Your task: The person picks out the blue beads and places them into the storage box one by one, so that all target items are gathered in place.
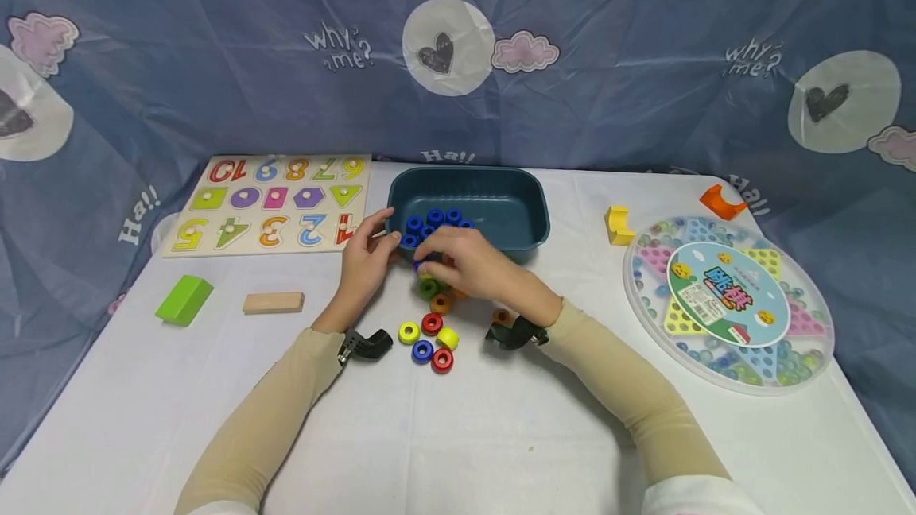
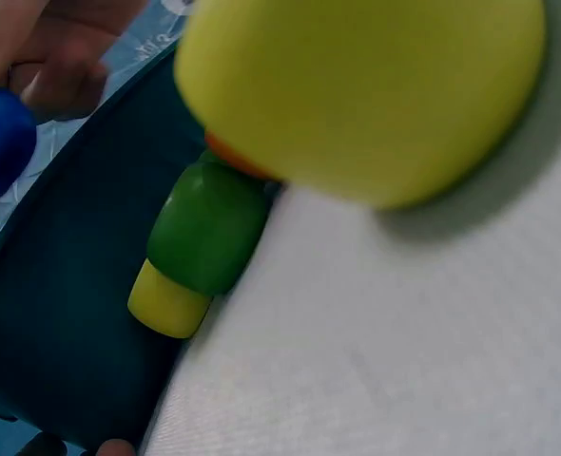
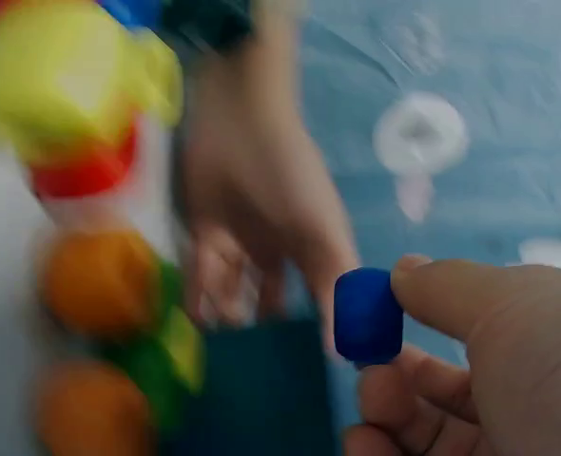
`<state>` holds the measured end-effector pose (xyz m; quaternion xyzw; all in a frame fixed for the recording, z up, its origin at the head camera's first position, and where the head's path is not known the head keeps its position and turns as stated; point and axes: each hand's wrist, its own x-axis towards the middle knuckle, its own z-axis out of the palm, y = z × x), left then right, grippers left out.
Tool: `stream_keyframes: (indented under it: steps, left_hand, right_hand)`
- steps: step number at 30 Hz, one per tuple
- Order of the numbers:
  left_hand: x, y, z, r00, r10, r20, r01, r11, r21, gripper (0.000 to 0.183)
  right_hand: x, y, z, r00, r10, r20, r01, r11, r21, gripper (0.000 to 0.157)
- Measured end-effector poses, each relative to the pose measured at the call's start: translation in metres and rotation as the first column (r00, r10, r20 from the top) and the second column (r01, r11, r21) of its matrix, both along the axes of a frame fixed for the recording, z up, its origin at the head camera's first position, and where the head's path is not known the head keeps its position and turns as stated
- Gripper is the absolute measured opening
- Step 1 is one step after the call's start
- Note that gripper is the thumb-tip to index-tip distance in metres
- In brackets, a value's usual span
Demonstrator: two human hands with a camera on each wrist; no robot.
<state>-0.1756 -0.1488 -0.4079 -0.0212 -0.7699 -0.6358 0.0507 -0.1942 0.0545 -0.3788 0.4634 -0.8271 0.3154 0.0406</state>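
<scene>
My right hand (image 1: 468, 261) pinches a blue bead (image 3: 368, 313) between thumb and fingers, above the front left part of a dark teal basin (image 1: 525, 181). Several blue beads (image 1: 435, 217) lie in the basin's left end. At the left front corner, my left hand (image 1: 363, 262) grips the basin's rim. Just outside the front wall sit a green bead (image 1: 428, 288), an orange bead (image 1: 440, 304) and a yellow bead (image 2: 169, 302), partly hidden by my right hand. Nearer me lie red beads (image 1: 442, 361), yellow beads (image 1: 409, 332) and a blue bead (image 1: 422, 352).
A wooden number puzzle board (image 1: 286, 205) lies left of the basin, with a green block (image 1: 184, 300) and a wooden block (image 1: 273, 303) before it. To the right are a round marble game case (image 1: 730, 304), a yellow block (image 1: 618, 226) and an orange block (image 1: 721, 203).
</scene>
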Motion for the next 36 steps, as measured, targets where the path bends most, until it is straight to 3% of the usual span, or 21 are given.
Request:
stream_keyframes:
  steps: [2,5,10,14,21,26,29,33,36]
  left_hand:
    - [0.0,0.001,0.0,1.0,-0.001,-0.001,0.001,1.0,-0.003,0.046]
    - [0.001,0.002,0.001,1.0,0.002,-0.004,-0.002,1.0,-0.015,0.045]
    - [0.002,0.004,0.001,1.0,0.001,-0.006,-0.002,1.0,-0.016,0.045]
    - [0.002,0.004,0.001,1.0,-0.002,-0.013,0.002,1.0,-0.013,0.045]
    - [0.001,0.004,0.003,1.0,0.003,-0.023,-0.003,1.0,-0.013,0.045]
    - [0.0,0.004,0.002,1.0,0.0,-0.013,-0.001,1.0,-0.01,0.045]
    - [-0.007,0.001,-0.011,1.0,0.004,-0.008,-0.004,1.0,-0.008,0.046]
    - [-0.017,-0.004,-0.03,1.0,0.019,-0.019,-0.019,1.0,-0.008,0.045]
    - [-0.017,-0.005,-0.032,0.999,0.029,-0.035,-0.029,1.0,-0.006,0.044]
  right_hand:
    - [-0.014,0.012,0.007,0.997,-0.072,0.004,0.072,0.997,-0.03,0.016]
    - [-0.038,0.028,0.008,0.979,-0.198,0.04,0.198,0.98,0.008,0.017]
    - [-0.07,0.045,-0.002,0.914,-0.376,0.15,0.347,0.919,0.188,0.017]
    - [-0.083,0.048,-0.009,0.872,-0.429,0.236,0.357,0.887,0.293,0.019]
    - [-0.089,0.047,-0.01,0.856,-0.428,0.29,0.338,0.888,0.312,0.026]
    - [-0.089,0.047,-0.011,0.858,-0.42,0.295,0.332,0.892,0.307,0.027]
    - [-0.088,0.047,-0.011,0.868,-0.41,0.28,0.332,0.899,0.287,0.029]
    - [-0.078,0.045,-0.003,0.901,-0.379,0.211,0.347,0.921,0.176,0.029]
    - [-0.055,0.035,0.012,0.943,-0.301,0.141,0.294,0.953,0.067,0.028]
